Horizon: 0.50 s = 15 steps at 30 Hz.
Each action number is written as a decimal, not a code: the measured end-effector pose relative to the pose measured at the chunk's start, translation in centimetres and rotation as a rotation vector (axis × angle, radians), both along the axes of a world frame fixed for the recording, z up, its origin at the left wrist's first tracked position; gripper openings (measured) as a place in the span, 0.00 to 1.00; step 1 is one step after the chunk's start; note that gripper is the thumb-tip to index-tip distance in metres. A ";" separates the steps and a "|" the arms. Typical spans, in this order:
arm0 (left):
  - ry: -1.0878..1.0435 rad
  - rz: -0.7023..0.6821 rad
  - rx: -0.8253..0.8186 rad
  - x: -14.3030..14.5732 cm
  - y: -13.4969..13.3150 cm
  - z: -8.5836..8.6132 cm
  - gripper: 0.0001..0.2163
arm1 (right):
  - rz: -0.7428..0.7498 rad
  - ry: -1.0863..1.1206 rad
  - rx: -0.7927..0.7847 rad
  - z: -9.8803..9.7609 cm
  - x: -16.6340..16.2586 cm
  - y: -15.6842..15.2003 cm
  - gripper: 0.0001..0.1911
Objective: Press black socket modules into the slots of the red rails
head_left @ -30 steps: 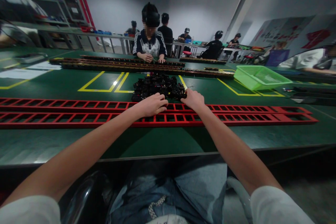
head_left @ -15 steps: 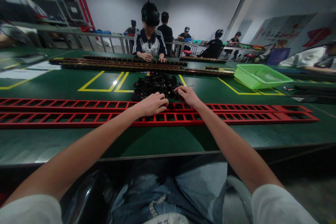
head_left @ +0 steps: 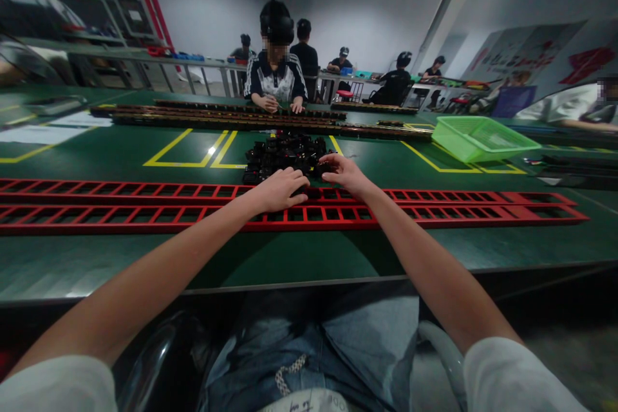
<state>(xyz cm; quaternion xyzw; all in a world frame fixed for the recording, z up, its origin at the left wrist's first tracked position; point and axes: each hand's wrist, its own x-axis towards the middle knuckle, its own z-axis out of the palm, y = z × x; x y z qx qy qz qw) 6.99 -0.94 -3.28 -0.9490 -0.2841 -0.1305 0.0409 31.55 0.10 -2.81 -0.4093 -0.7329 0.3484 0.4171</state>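
Observation:
Two long red slotted racks [head_left: 434,206] lie side by side across the green table [head_left: 290,257] in front of me. Just behind them sits a pile of small black parts [head_left: 284,151]. My left hand [head_left: 279,191] rests on the racks at the near edge of the pile, fingers curled down over something I cannot make out. My right hand [head_left: 346,175] reaches over the far rack to the pile's right edge, its fingertips pinched on a black part there.
A green plastic basket [head_left: 477,138] stands at the back right. Long dark racks [head_left: 232,117] lie across the far side, where a person [head_left: 276,77] works opposite me. Yellow tape lines [head_left: 193,151] mark the table. More people sit at benches behind.
My right hand has moved left and further forward, from the far rack into the right edge of the black pile. My left hand has barely shifted.

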 end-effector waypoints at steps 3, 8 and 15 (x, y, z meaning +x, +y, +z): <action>0.001 -0.009 0.008 0.0 0.1 -0.1 0.16 | -0.061 -0.024 -0.028 0.5 0.4 0.2 0.23; 0.007 -0.067 0.004 -0.1 -0.1 0.0 0.16 | -0.194 -0.093 -0.072 1.5 1.9 0.1 0.14; 0.015 -0.121 -0.069 0.2 -0.2 0.2 0.16 | -0.233 -0.064 -0.124 1.2 4.1 -1.0 0.16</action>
